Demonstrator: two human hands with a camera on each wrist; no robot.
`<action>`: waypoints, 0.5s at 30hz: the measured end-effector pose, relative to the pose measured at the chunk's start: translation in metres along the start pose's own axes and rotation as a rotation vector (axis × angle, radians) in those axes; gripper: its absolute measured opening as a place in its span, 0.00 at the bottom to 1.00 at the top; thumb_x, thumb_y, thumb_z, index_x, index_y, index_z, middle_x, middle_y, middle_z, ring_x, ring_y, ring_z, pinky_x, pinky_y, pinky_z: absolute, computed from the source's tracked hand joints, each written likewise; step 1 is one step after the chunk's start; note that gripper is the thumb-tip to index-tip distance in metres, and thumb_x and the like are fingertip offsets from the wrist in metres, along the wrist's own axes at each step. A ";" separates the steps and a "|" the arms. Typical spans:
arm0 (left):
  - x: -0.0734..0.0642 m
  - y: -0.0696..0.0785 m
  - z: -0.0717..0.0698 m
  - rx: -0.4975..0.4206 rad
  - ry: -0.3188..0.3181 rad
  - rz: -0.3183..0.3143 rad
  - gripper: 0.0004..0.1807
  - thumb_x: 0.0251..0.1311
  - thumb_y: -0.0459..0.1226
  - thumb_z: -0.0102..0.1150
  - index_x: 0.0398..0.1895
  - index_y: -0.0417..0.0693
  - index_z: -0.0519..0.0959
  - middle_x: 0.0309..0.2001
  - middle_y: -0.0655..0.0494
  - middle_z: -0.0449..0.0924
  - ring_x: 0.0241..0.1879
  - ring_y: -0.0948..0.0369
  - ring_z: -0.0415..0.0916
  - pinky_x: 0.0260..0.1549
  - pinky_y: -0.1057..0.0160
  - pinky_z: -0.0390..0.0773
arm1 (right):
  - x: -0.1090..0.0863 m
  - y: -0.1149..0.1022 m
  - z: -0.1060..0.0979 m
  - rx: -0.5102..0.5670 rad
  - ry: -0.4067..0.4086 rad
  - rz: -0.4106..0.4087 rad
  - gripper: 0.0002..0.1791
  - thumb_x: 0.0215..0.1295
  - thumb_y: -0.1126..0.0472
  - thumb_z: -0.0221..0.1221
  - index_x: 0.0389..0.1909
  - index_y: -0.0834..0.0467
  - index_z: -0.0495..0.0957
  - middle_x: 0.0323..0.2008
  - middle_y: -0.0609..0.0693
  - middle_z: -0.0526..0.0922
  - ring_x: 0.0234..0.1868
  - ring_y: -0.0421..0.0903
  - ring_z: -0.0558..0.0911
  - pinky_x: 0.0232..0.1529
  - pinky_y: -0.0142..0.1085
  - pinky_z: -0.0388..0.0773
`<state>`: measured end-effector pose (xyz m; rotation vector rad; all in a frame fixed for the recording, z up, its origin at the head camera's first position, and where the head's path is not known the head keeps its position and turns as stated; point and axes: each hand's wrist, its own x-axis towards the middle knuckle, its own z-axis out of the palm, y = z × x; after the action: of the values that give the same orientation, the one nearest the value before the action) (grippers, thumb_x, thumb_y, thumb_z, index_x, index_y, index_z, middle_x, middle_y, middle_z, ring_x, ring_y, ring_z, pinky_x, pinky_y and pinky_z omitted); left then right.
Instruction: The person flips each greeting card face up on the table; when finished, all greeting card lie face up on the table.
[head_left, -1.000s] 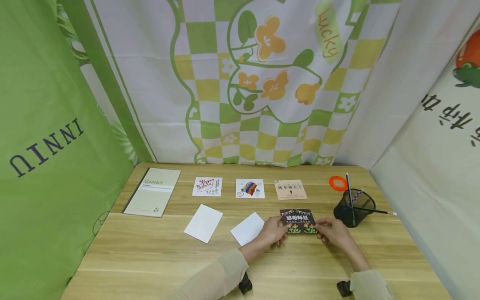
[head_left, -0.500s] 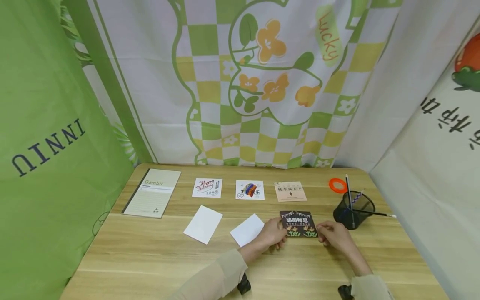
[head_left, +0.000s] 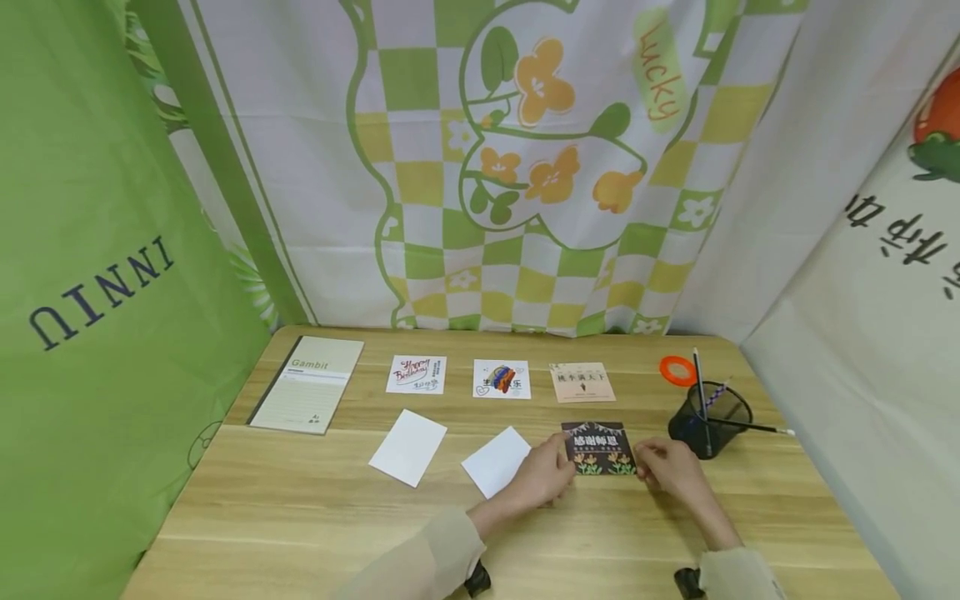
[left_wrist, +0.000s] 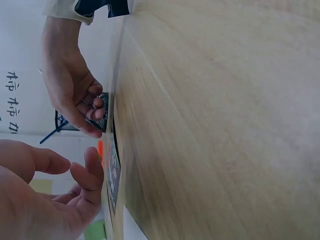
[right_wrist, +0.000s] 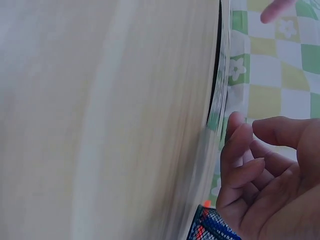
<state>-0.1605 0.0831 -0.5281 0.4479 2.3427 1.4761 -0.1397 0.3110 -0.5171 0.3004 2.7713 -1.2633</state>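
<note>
A dark card with white lettering and orange flowers (head_left: 599, 450) lies flat on the table in the head view, its lettering upside down. At its left edge is my left hand (head_left: 542, 472), the fingers loosely bent; the left wrist view shows thumb and forefinger tips close together with no card between them. My right hand (head_left: 670, 467) hovers by the card's right edge. Its fingers (right_wrist: 240, 167) are loosely curled and hold nothing in the right wrist view. Partly behind my left hand lies a blank white card (head_left: 495, 460).
Another blank card (head_left: 408, 447) lies further left. Behind are a birthday card (head_left: 416, 374), a white card with a rainbow scribble (head_left: 501, 379) and a beige card (head_left: 582, 382). A notebook (head_left: 306, 385) sits far left. A mesh pencil cup (head_left: 691, 429) and orange ring (head_left: 678, 372) stand right.
The dark card has come down flat and slightly nearer to me. Both hands have let go of its edges; the left has drawn a little toward me.
</note>
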 end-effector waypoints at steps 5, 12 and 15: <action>-0.007 0.001 -0.003 0.019 -0.017 0.044 0.30 0.63 0.32 0.52 0.69 0.40 0.63 0.20 0.64 0.73 0.12 0.66 0.69 0.08 0.69 0.69 | 0.002 -0.006 0.005 -0.001 0.010 -0.033 0.16 0.70 0.61 0.53 0.44 0.72 0.79 0.22 0.54 0.81 0.21 0.44 0.78 0.20 0.31 0.73; -0.019 0.002 -0.015 0.090 -0.014 0.123 0.27 0.61 0.33 0.50 0.65 0.43 0.68 0.23 0.66 0.73 0.16 0.70 0.72 0.14 0.70 0.71 | 0.005 -0.014 0.012 0.028 -0.015 -0.060 0.16 0.71 0.61 0.53 0.48 0.72 0.78 0.24 0.55 0.82 0.23 0.46 0.79 0.21 0.31 0.74; -0.023 0.003 -0.022 0.122 0.008 0.148 0.25 0.60 0.32 0.50 0.63 0.43 0.71 0.24 0.66 0.74 0.17 0.72 0.71 0.16 0.71 0.70 | 0.004 -0.020 0.014 0.044 -0.029 -0.067 0.16 0.71 0.62 0.53 0.49 0.72 0.77 0.24 0.56 0.81 0.24 0.47 0.78 0.21 0.31 0.74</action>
<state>-0.1498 0.0566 -0.5144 0.6611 2.4616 1.4050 -0.1479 0.2884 -0.5117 0.1918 2.7541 -1.3334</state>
